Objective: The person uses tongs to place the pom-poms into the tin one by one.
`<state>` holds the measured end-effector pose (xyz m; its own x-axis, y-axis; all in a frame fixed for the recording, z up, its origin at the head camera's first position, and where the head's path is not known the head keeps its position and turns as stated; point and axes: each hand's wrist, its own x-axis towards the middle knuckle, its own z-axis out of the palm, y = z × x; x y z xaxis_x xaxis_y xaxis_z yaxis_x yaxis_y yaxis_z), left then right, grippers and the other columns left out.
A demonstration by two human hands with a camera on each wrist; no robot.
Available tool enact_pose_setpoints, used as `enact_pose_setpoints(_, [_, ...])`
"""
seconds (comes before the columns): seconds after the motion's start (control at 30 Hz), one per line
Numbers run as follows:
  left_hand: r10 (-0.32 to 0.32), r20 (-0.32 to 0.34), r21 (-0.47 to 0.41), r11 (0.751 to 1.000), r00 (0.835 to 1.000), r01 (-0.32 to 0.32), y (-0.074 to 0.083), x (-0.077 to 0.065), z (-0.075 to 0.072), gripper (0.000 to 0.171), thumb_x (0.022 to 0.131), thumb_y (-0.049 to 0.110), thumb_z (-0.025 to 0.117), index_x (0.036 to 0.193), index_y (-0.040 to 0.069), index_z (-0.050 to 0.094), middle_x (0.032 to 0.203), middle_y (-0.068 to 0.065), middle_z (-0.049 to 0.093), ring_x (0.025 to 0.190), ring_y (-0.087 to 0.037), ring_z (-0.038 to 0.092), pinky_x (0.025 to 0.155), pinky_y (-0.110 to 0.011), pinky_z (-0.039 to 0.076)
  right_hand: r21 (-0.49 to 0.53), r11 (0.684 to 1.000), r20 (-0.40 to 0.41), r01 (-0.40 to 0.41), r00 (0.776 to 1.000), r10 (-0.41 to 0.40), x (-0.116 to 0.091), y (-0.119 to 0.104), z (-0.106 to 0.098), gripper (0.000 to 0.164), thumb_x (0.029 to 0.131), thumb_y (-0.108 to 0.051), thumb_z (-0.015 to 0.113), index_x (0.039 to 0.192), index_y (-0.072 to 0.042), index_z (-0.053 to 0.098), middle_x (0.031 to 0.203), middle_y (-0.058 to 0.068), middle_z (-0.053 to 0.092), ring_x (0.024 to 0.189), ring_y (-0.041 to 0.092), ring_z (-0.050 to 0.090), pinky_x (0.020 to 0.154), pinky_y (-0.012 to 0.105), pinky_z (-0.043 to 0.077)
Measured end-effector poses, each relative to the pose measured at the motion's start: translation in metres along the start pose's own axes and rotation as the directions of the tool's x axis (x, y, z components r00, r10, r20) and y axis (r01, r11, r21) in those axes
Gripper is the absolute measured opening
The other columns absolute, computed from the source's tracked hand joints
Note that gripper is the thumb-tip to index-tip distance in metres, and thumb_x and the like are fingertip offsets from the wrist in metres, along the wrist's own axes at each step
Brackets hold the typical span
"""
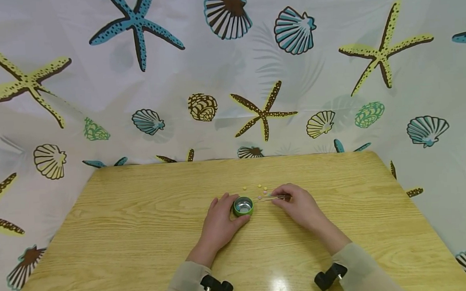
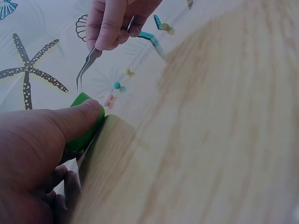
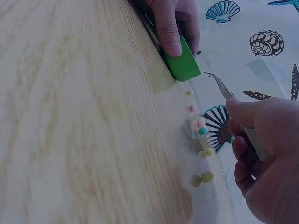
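Note:
My left hand (image 1: 219,223) holds a small round green tin (image 1: 244,213), thumb on the near side and fingers around the far side. The tin stands upright on the table, its top uncovered and its inside silvery. In my right hand (image 1: 301,208) is a pair of metal tweezers (image 3: 225,89), pinched between thumb and fingers and pointing left. Their bent tips are close to the tin's rim, and I see no ball between them. Small balls lie beside the tin: a pink ball (image 3: 192,108), a teal ball (image 3: 203,131) and several yellow ones, including a yellow ball (image 1: 245,188).
A wooden table (image 1: 143,238) spreads around both hands. Behind it hangs a white curtain (image 1: 166,87) printed with starfish and shells, meeting the table's back edge. Each sleeve carries a black wrist mount (image 1: 216,288).

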<state>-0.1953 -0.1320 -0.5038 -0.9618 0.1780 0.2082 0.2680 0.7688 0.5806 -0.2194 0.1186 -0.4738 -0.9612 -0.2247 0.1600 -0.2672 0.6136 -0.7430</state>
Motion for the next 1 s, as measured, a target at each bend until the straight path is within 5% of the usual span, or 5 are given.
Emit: enact_pose_setpoints(1.0, [0.029,-0.021,0.008,1.0,0.999,-0.028,-0.002,0.0,0.001,0.067,0.086,0.04,0.081,0.139,0.005,0.058,0.137,-0.013,0.061,0.141,-0.034,0.042,0.123,-0.048,0.019,0.017,0.997,-0.037,-0.082,0.996,0.082,-0.034,0.05,-0.057,0.018,0.098,-0.034,0.069,0.111,-0.022,0.072,0.101,-0.005,0.068,0.084,0.02,0.056,0.069,0.032,0.048])
